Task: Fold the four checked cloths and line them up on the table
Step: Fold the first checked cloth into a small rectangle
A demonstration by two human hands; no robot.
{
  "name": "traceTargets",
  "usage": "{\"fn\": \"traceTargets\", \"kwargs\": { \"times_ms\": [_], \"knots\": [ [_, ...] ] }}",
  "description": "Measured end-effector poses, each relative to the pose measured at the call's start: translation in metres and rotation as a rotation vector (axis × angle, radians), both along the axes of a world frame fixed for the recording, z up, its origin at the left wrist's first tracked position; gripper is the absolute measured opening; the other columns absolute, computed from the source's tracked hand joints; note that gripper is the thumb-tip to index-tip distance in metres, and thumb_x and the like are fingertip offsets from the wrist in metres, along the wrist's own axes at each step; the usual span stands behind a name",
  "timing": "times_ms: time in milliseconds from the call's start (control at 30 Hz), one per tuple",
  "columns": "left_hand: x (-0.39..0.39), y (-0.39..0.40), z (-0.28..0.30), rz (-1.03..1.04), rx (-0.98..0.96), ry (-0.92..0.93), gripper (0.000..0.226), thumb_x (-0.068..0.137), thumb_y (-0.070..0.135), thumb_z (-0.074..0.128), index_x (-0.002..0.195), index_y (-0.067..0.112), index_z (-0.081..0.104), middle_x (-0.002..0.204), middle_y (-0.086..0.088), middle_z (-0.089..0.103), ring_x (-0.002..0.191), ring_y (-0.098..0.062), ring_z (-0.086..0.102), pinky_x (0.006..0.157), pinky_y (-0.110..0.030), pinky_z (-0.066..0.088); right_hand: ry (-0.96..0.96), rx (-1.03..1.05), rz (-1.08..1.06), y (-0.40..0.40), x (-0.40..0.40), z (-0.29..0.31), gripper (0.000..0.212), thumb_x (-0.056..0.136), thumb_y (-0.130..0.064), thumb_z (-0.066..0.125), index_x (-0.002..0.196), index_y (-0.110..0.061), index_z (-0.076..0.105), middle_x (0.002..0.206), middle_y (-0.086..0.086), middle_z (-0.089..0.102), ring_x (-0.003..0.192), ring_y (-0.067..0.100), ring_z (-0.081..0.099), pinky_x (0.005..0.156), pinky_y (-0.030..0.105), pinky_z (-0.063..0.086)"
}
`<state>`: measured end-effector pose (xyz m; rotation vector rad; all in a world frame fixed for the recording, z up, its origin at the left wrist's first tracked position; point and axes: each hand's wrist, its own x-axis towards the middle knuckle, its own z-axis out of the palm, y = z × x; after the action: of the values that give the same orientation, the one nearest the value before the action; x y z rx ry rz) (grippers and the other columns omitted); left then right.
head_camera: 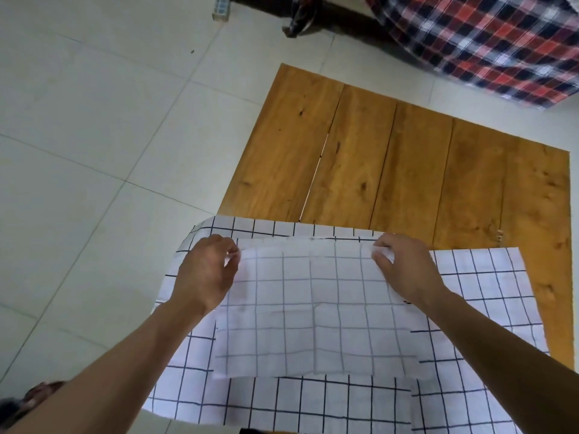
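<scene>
- Nearest the person, a white checked cloth [282, 402] lies spread on the counter [376, 158], its near edge running out of view at the bottom and its left side hanging past the counter's left edge over the floor [94, 151].
- A second checked cloth [313, 308] is held above it, its grid fainter and blurred; its lower edge hangs free across the spread cloth.
- The left hand [206, 270] pinches the top left corner of the held cloth, fingers curled around the fabric.
- The right hand [404, 267] pinches the top right corner the same way, so the top edge runs straight between the two hands.
- Both forearms reach in from the bottom corners, well apart.
- To the right, the spread cloth's right edge stops short of the counter's right edge, leaving a narrow strip of bare wood.
- Beyond the hands, the far half of the wooden counter is bare planks, with one gap between two boards.
- Left of the counter, pale floor tiles stretch wide.
- Farthest off, a red plaid fabric [485, 42] drapes at the top right, apart from the counter, and a small box [221, 7] sits on the floor at the top edge.
</scene>
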<state>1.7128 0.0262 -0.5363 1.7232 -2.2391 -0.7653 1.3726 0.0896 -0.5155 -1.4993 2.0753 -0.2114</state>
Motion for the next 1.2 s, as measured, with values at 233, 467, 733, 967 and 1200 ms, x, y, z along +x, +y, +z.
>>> {"fn": "traceTargets", "kwargs": {
  "times_ms": [233,467,733,967,1200],
  "knots": [
    [-0.006,-0.01,-0.01,0.082,0.023,0.034,0.02,0.089,0.016,0.069,0.073,0.022,0.058,0.077,0.006,0.057,0.072,-0.019,0.061,0.066,-0.034,0.051,-0.007,-0.009,0.015,-0.01,-0.017,-0.015,0.007,0.091,-0.017,0.063,0.088,-0.022,0.066,0.094,-0.003,0.066,0.088,0.015,0.057,0.077,0.032,0.044],
    [-0.01,-0.019,-0.006,0.154,0.058,0.044,0.024,0.084,0.016,0.075,0.067,0.02,0.059,0.071,0.006,0.06,0.065,-0.013,0.059,0.061,-0.025,0.044,0.005,0.026,0.021,-0.02,-0.025,-0.02,0.009,0.089,-0.022,0.069,0.083,-0.025,0.062,0.092,-0.005,0.064,0.086,0.014,0.056,0.07,0.027,0.039],
    [-0.011,-0.023,-0.008,0.147,0.033,0.025,0.023,0.084,0.012,0.074,0.067,0.019,0.06,0.072,0.002,0.059,0.063,-0.016,0.058,0.063,-0.027,0.038,0.036,0.007,0.029,-0.021,-0.03,-0.026,0.007,0.09,-0.018,0.066,0.089,-0.023,0.062,0.095,-0.001,0.061,0.088,0.016,0.054,0.071,0.027,0.036],
    [-0.014,-0.028,-0.005,0.213,0.08,0.016,0.019,0.081,0.015,0.075,0.064,0.019,0.066,0.068,0.003,0.065,0.065,-0.016,0.063,0.064,-0.029,0.048,0.061,-0.029,-0.041,-0.02,-0.036,-0.022,0.016,0.082,-0.023,0.077,0.088,-0.018,0.064,0.078,-0.01,0.052,0.071,0.004,0.047,0.06,0.018,0.034],
    [-0.018,-0.03,-0.002,0.259,0.101,0.021,0.018,0.08,0.015,0.075,0.064,0.018,0.067,0.068,0.004,0.066,0.065,-0.017,0.065,0.065,-0.031,0.051,0.034,-0.05,-0.067,-0.02,-0.043,-0.024,0.027,0.075,-0.028,0.083,0.089,-0.021,0.062,0.09,-0.005,0.055,0.075,0.0,0.047,0.062,0.015,0.033]
  ]
}}
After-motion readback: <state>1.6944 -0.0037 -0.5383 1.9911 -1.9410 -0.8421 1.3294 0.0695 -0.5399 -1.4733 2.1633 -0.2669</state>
